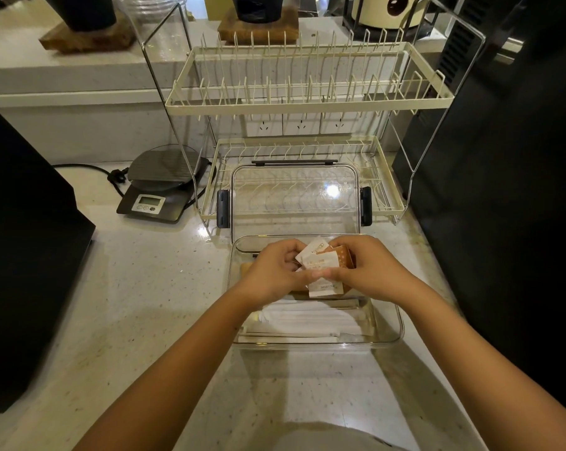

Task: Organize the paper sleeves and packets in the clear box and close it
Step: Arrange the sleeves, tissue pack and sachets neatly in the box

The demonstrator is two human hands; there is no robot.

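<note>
Two bare hands over one clear box [389, 333] on the speckled counter [151, 288]. Left hand [275, 271] and right hand [369, 271] meet above the box's far half, fingers curled around one shared bundle of packets [320, 265].

Packets in the bundle: at least three white ones show between the hands, plus one brown dotted one under the right fingers. Exact total cannot be told; the hands cover the rest. Both hands are closed on the bundle, left thumb on its near edge, right thumb lying across the lower white packet.

Below the wrists, toward the person, white paper sleeves [310, 320] lie flat in the box's near half, long sides running left to right. They overlap; the count cannot be told.

One clear lid [294, 196], off the box, stands just beyond the hands, leaning against the lower tier of the dish rack [307, 102]. Dark latches on the lid: one left, one right, one along the top edge, so three seen.

Rack: two tiers, cream wire. Beyond the left hand and further left, one digital scale [159, 190] with a black cord.
</note>
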